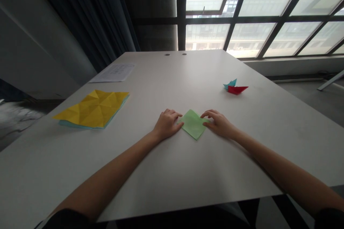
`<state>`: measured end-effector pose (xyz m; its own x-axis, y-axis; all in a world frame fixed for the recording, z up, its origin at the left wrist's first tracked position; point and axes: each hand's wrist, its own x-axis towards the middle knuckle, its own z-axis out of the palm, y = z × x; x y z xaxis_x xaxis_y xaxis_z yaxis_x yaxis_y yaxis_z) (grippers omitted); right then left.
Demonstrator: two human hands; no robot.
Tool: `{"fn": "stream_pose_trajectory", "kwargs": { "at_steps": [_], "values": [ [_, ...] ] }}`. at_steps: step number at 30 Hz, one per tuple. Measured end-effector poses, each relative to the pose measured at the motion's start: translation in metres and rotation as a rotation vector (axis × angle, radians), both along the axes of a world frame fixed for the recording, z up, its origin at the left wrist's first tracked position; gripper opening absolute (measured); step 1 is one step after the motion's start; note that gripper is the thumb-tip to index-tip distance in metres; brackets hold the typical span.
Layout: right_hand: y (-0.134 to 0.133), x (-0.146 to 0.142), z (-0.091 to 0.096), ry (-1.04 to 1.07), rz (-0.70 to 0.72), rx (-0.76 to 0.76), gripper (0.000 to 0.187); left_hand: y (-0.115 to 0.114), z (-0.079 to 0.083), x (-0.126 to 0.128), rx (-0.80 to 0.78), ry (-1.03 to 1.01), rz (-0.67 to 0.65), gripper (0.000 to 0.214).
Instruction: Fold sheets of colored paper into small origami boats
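Note:
A pale green piece of folded paper (193,125) lies on the white table in front of me, turned like a diamond with one corner toward me. My left hand (168,123) pinches its left corner between thumb and fingers. At the opposite corner my right hand (217,123) holds the paper in the same kind of pinch. Both wrists rest low over the tabletop. How many layers the paper has, I cannot tell.
Two folded paper boats, one red (237,90) and one light blue (230,84), stand to the right. Creased yellow paper (94,109) lies over light blue paper (80,125) at the left. A printed sheet (113,73) is behind them on the table (166,171).

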<state>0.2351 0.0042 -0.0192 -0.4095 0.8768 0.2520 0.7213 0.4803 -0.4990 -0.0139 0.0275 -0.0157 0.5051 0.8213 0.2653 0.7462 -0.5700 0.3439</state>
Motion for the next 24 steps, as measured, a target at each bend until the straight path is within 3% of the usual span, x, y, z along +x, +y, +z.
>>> {"fn": "stream_pose_trajectory", "kwargs": {
  "at_steps": [6,9,14,18,24],
  "values": [
    [0.001,-0.003,-0.005,0.095,-0.052,-0.093,0.028,0.005,-0.004,-0.002,-0.028,-0.053,-0.067,0.029],
    [0.002,-0.004,-0.006,0.065,-0.065,-0.071,0.023,0.007,-0.006,-0.002,-0.064,-0.075,-0.090,0.029],
    [0.000,-0.005,-0.001,0.120,0.055,0.038,0.022,0.007,-0.007,-0.002,-0.068,-0.105,-0.110,0.032],
    [0.000,-0.001,0.001,0.108,0.152,0.095,0.021,0.005,-0.006,-0.002,-0.049,-0.126,-0.136,0.019],
    [0.004,0.005,0.002,-0.052,0.151,0.012,0.019,0.006,-0.007,-0.003,-0.046,-0.161,-0.159,0.011]
  ]
}}
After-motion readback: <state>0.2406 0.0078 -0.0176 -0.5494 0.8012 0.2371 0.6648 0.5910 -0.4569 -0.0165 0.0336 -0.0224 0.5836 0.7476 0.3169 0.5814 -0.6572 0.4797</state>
